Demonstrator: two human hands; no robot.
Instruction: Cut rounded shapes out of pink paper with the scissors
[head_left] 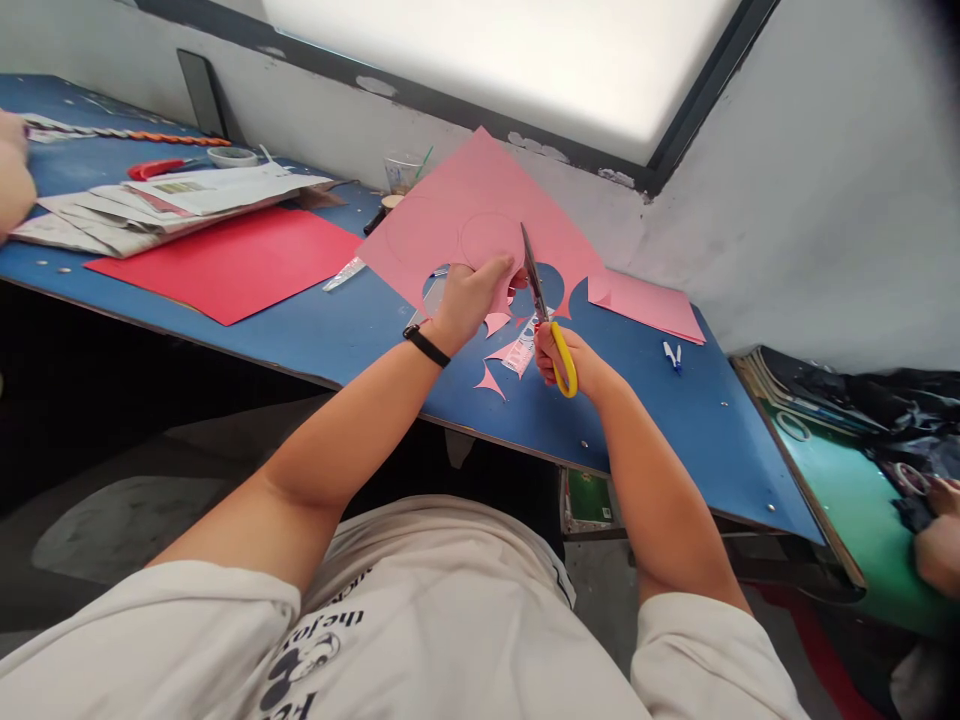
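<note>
A pink paper sheet (480,185) is held up above the blue table, with circles drawn on it and rounded gaps along its lower edge. My left hand (472,297) pinches the sheet beside a drawn circle, thumb on top. In my right hand (566,362) are scissors (535,275) with yellow handles, their blades pointing up at the right side of that circle. Whether the blades are parted is hard to tell. Below the sheet lie pink paper scraps (491,381) and a clear printed ruler (519,352).
On the blue table (360,335) are a red sheet (240,262), stacked papers (180,200), red-handled scissors (161,168), a tape roll (232,157), a cup (403,170), more pink paper (649,303) and a pen (673,357). Another person's hand (941,545) is at the green table (840,500).
</note>
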